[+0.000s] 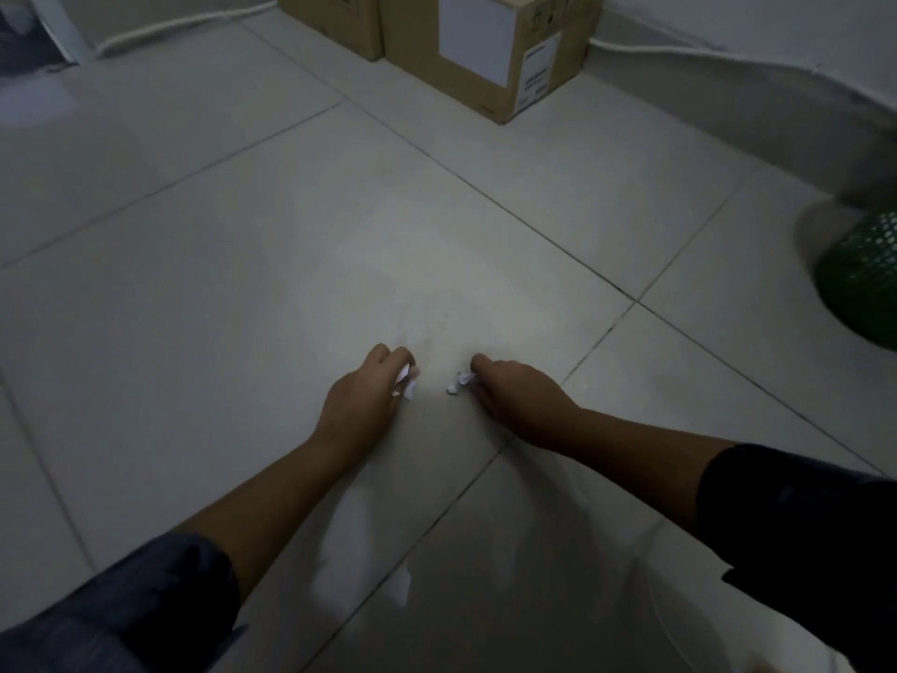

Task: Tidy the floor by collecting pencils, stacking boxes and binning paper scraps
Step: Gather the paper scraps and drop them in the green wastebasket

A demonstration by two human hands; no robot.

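Two crumpled white paper scraps sit low in the middle of the scene, each in a hand: left scrap is pinched by the curled fingers of the left hand, right scrap is held at the fingertips of the right hand, fingers curled round it. Both hands are down at the tiled floor, near each other but apart, with bare tile between them; cannot tell if the scraps touch the floor. A third white paper piece lies on the tile nearer the camera, between the forearms, blurred. Dark sleeves at near left and near right. Green mesh bin at the right edge, well apart from the hands, cut off by the frame. Far centre: a brown cardboard box with a blank white label on its front face and a smaller printed label on its right face, print too small and dim to read; a few dark handling marks near the top, also not legible. A second cardboard box stands just left of it, touching or nearly so. White cable runs along the far wall base. Lighting is dim.
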